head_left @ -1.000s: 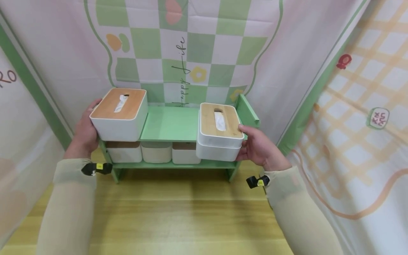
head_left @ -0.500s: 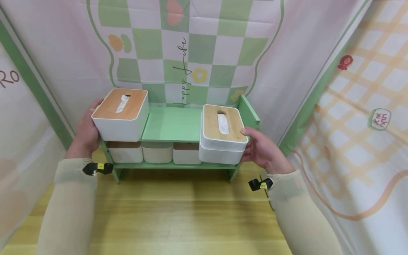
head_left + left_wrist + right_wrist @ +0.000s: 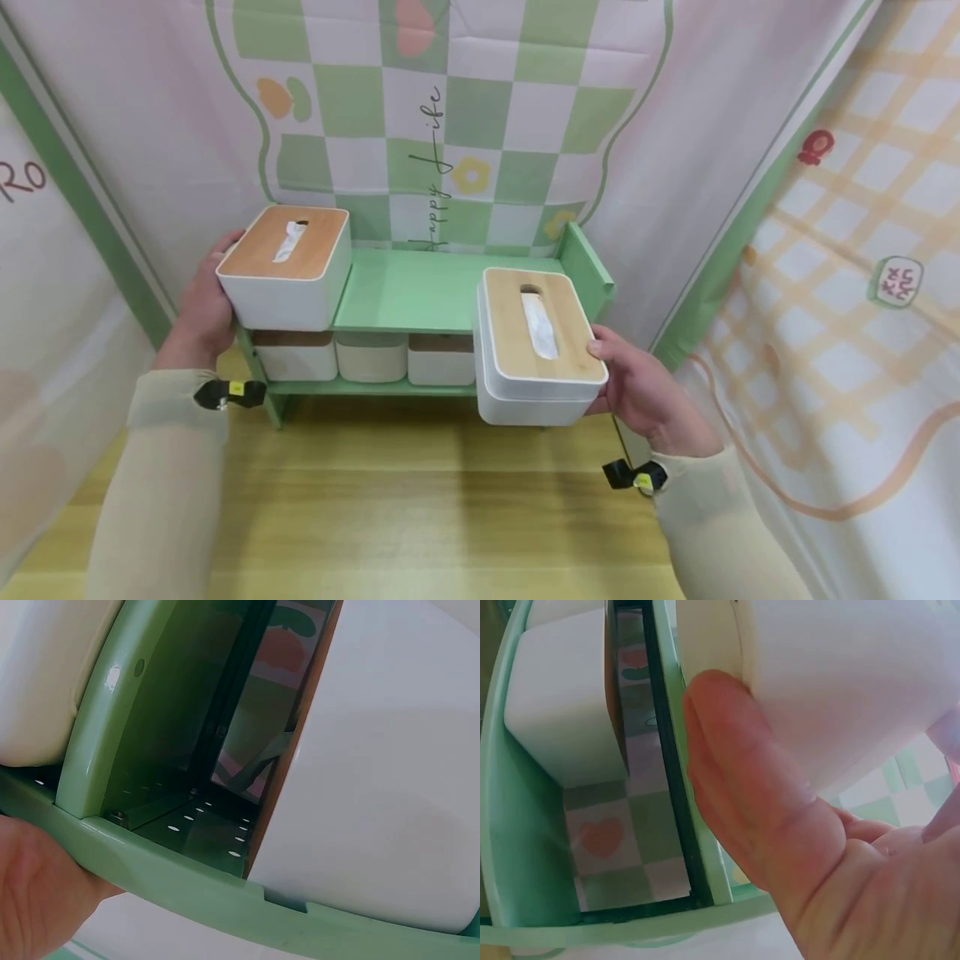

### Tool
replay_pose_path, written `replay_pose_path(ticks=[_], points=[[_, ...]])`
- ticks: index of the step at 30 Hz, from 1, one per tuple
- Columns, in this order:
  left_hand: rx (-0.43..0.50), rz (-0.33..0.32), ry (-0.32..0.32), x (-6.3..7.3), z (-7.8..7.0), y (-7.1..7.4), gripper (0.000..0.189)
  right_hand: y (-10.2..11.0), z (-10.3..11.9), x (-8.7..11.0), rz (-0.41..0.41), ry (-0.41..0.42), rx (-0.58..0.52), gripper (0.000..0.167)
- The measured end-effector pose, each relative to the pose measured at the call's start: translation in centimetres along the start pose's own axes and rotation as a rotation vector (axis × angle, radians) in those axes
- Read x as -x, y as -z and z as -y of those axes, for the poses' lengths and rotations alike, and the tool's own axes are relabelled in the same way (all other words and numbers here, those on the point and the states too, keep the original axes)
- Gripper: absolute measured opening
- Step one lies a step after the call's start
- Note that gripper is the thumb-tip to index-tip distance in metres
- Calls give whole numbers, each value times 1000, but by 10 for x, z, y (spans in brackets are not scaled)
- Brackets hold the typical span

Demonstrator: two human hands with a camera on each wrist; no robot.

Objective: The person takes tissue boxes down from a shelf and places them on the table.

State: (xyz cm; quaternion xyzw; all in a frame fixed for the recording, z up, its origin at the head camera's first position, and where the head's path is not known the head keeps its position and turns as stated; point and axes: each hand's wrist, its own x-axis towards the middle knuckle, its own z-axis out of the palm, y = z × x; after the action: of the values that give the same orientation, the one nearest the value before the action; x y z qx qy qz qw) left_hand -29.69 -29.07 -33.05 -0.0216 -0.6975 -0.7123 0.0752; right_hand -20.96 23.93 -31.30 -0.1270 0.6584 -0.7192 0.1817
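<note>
On the left end of the green shelf's top board sits a tissue box (image 3: 283, 275), white with an orange-brown wooden lid. My left hand (image 3: 204, 302) lies along that box's outer side, its fingers partly hidden behind it; in the left wrist view part of the hand (image 3: 34, 889) shows beside the green side panel. A second tissue box (image 3: 536, 333), white with a paler wooden lid, juts out past the shelf's front right. My right hand (image 3: 643, 385) grips its right side, thumb on the lid's edge and fingers beneath. Tissue pokes out of both slots.
The low green shelf (image 3: 412, 287) has a raised right end panel (image 3: 585, 271). Several boxes, among them a cream one (image 3: 371, 358), stand on its lower level. A checked curtain (image 3: 348, 100) hangs close behind, another (image 3: 847, 333) at the right. Wooden floor (image 3: 405, 500) lies in front.
My right hand has drawn the pale-lidded tissue box off the shelf's right end, toward me and slightly right. The left hand and its box have stayed in place.
</note>
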Motion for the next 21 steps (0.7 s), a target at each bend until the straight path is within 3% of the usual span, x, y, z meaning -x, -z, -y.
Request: replay_pose_path(ticks=[10, 16, 21], points=[[-22, -24, 11, -1, 0, 0, 51, 4, -11, 33, 21, 52, -50, 41], [-46, -33, 17, -2, -1, -1, 51, 8, -18, 51, -5, 57, -41, 40], [-53, -43, 28, 0, -1, -1, 51, 12, -26, 60, 27, 62, -56, 43]])
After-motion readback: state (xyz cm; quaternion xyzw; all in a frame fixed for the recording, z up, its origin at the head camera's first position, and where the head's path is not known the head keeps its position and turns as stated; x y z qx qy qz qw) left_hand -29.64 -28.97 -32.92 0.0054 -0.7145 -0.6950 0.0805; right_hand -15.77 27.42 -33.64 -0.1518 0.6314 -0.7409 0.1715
